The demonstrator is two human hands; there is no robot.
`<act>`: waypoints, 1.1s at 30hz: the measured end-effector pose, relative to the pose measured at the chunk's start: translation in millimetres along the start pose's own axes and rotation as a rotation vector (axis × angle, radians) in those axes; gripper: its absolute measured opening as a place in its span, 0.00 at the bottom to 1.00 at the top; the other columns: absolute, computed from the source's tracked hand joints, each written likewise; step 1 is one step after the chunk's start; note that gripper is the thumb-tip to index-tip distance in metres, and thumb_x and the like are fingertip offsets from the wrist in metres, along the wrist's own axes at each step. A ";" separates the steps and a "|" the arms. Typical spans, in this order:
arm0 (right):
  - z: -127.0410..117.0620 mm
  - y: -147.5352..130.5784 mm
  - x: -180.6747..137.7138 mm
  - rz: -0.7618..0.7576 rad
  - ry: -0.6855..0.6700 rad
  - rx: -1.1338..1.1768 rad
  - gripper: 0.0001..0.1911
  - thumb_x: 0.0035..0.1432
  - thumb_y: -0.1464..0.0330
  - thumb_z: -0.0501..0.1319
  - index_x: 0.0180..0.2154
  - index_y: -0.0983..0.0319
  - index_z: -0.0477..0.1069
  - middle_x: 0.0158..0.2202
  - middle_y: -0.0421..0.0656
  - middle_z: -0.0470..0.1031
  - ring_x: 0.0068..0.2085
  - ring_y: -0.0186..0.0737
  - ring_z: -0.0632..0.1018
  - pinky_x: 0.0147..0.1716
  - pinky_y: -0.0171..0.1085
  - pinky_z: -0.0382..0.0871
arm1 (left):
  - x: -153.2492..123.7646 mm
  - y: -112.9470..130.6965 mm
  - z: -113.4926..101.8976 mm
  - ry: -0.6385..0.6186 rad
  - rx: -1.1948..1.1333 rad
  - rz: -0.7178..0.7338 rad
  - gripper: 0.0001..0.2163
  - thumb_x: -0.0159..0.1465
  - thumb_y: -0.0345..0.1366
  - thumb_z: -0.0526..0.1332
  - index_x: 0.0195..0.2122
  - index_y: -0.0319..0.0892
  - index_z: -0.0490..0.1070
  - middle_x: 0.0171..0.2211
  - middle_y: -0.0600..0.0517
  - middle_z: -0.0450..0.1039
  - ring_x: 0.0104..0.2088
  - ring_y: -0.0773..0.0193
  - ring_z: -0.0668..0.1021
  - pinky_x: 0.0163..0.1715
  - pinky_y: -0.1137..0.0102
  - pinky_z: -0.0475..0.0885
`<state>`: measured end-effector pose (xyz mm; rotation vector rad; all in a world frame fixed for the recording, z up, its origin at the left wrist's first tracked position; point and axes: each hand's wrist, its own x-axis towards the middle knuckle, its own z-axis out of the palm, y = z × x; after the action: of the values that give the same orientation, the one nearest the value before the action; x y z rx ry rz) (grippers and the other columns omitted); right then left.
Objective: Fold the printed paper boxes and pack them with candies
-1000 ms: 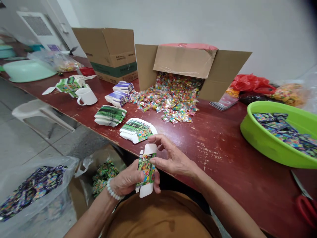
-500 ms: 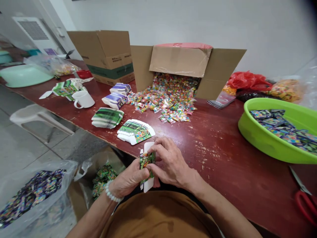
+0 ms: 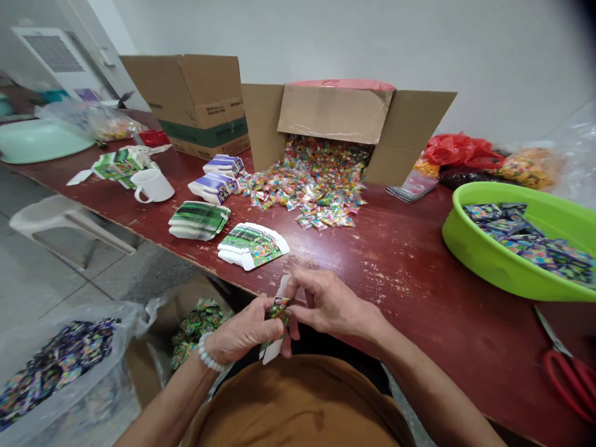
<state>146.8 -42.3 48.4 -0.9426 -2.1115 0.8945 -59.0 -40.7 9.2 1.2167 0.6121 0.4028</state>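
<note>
Low at the table's front edge, a small green printed carton (image 3: 278,312) with white end flaps is between my hands. My left hand (image 3: 249,332), a beaded bracelet at its wrist, grips the carton from the left, thumb across its printed face. My right hand (image 3: 326,304) pinches the carton's upper right part by the top flap, fingertips partly hidden. Just beyond lies a fanned stack of flat green cartons (image 3: 254,245), and a second green stack (image 3: 199,220) sits to its left. Small wrapped candies (image 3: 321,180) spill from an open cardboard box (image 3: 335,115) at the back.
A green basin (image 3: 503,264) of dark packets stands right, with red-handled scissors (image 3: 568,379) below. A white mug (image 3: 153,186) and purple cartons (image 3: 212,187) are left. On the floor are a bag of packets (image 3: 60,366), green packets (image 3: 195,329) and a white stool (image 3: 69,217).
The carton has turned, so its printed face looks narrower. My right hand has shifted slightly from the face toward the top flap. The whole view has moved a little.
</note>
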 end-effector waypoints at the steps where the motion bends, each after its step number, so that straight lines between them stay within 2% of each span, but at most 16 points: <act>1: -1.5 1.4 0.4 0.029 -0.034 0.037 0.11 0.51 0.80 0.61 0.35 0.61 0.67 0.30 0.36 0.73 0.28 0.29 0.72 0.28 0.29 0.63 | 1.6 1.2 -0.1 -0.010 -0.006 -0.013 0.27 0.53 0.60 0.65 0.33 0.36 0.75 0.25 0.47 0.74 0.25 0.62 0.75 0.31 0.69 0.69; 5: 0.2 11.5 1.3 0.119 -0.163 0.241 0.18 0.50 0.79 0.63 0.41 0.59 0.61 0.30 0.35 0.73 0.27 0.30 0.72 0.25 0.28 0.62 | 8.7 7.0 4.2 0.001 0.008 -0.045 0.22 0.55 0.55 0.67 0.29 0.36 0.74 0.24 0.48 0.74 0.23 0.64 0.75 0.26 0.72 0.67; 8: 4.8 16.8 -0.6 0.150 -0.207 0.457 0.17 0.53 0.75 0.63 0.42 0.59 0.59 0.30 0.35 0.73 0.26 0.30 0.73 0.23 0.28 0.63 | 11.5 11.5 7.8 0.021 -0.007 -0.080 0.17 0.56 0.48 0.67 0.27 0.36 0.74 0.22 0.49 0.72 0.22 0.64 0.76 0.23 0.73 0.66; 10: 8.2 16.5 -2.5 0.184 -0.071 0.480 0.15 0.54 0.74 0.63 0.41 0.59 0.61 0.30 0.36 0.73 0.26 0.30 0.73 0.24 0.29 0.63 | 12.0 14.5 8.7 0.092 -0.042 -0.077 0.15 0.55 0.45 0.68 0.28 0.36 0.74 0.24 0.50 0.73 0.21 0.65 0.76 0.23 0.73 0.68; 13: 16.7 14.3 -3.5 0.274 0.194 0.476 0.17 0.53 0.71 0.66 0.44 0.58 0.65 0.30 0.36 0.73 0.24 0.30 0.72 0.23 0.30 0.64 | 14.0 16.2 9.9 0.221 -0.059 -0.066 0.13 0.55 0.41 0.70 0.33 0.36 0.74 0.28 0.50 0.75 0.22 0.65 0.77 0.26 0.70 0.72; 16: 30.1 17.5 -0.6 0.424 0.188 0.729 0.14 0.56 0.64 0.64 0.44 0.59 0.68 0.27 0.37 0.72 0.21 0.32 0.71 0.21 0.33 0.65 | 20.5 11.1 12.3 0.320 -0.065 -0.055 0.13 0.55 0.41 0.69 0.34 0.37 0.73 0.26 0.50 0.75 0.22 0.64 0.77 0.24 0.69 0.73; 17: 34.2 20.3 0.9 0.474 0.181 0.797 0.12 0.57 0.61 0.62 0.41 0.60 0.70 0.24 0.36 0.71 0.20 0.32 0.70 0.21 0.34 0.66 | 23.1 8.2 12.5 0.359 -0.055 -0.041 0.13 0.56 0.42 0.68 0.33 0.37 0.73 0.26 0.50 0.75 0.22 0.64 0.76 0.24 0.69 0.73; 19: 39.3 26.8 3.7 0.526 0.254 0.799 0.11 0.56 0.60 0.62 0.34 0.62 0.72 0.21 0.36 0.69 0.20 0.32 0.69 0.22 0.35 0.67 | 27.3 2.4 11.1 0.443 0.028 0.016 0.13 0.57 0.43 0.67 0.32 0.37 0.73 0.26 0.50 0.75 0.26 0.62 0.77 0.29 0.67 0.75; 21: 38.5 32.3 5.1 0.500 0.354 0.665 0.10 0.53 0.62 0.64 0.30 0.63 0.73 0.23 0.38 0.72 0.24 0.34 0.72 0.27 0.35 0.68 | 28.8 -2.5 7.8 0.524 0.169 0.106 0.12 0.58 0.42 0.67 0.35 0.38 0.74 0.32 0.49 0.77 0.34 0.59 0.79 0.37 0.66 0.76; 24: 31.4 35.3 5.0 0.407 0.368 0.484 0.08 0.55 0.64 0.62 0.32 0.62 0.76 0.31 0.40 0.78 0.32 0.37 0.75 0.35 0.36 0.69 | 26.8 -6.8 5.6 0.596 0.194 0.215 0.17 0.59 0.40 0.67 0.48 0.42 0.69 0.43 0.48 0.78 0.44 0.57 0.79 0.44 0.65 0.75; 26: 29.1 34.5 4.8 0.370 0.369 0.458 0.09 0.57 0.65 0.61 0.40 0.60 0.75 0.34 0.40 0.79 0.34 0.38 0.76 0.36 0.36 0.69 | 24.9 -8.5 9.2 0.642 0.092 0.262 0.23 0.58 0.39 0.68 0.52 0.44 0.63 0.42 0.49 0.79 0.41 0.60 0.81 0.41 0.66 0.77; 29: 35.4 33.0 6.6 0.374 0.477 0.561 0.19 0.55 0.66 0.64 0.50 0.59 0.66 0.32 0.38 0.77 0.33 0.37 0.77 0.36 0.36 0.70 | 23.8 -10.5 18.8 0.749 -0.001 0.344 0.30 0.57 0.37 0.69 0.56 0.45 0.55 0.36 0.52 0.79 0.33 0.63 0.82 0.34 0.69 0.77; 31: 43.8 32.4 8.4 0.367 0.551 0.661 0.21 0.54 0.66 0.65 0.49 0.58 0.63 0.31 0.37 0.76 0.33 0.36 0.77 0.35 0.35 0.70 | 23.6 -11.2 22.9 0.775 -0.001 0.388 0.31 0.58 0.37 0.68 0.59 0.46 0.54 0.38 0.51 0.79 0.35 0.62 0.82 0.35 0.69 0.78; 33: 51.4 32.3 9.4 0.323 0.599 0.732 0.17 0.55 0.65 0.65 0.46 0.58 0.65 0.32 0.37 0.75 0.33 0.35 0.76 0.35 0.34 0.69 | 23.3 -10.9 22.8 0.764 0.026 0.397 0.29 0.60 0.37 0.67 0.59 0.47 0.56 0.43 0.49 0.79 0.39 0.62 0.82 0.38 0.69 0.78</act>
<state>113.8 -34.6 -2.8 -0.9872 -1.0196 1.2323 -26.9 -47.1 -1.3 1.1934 1.0235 1.2281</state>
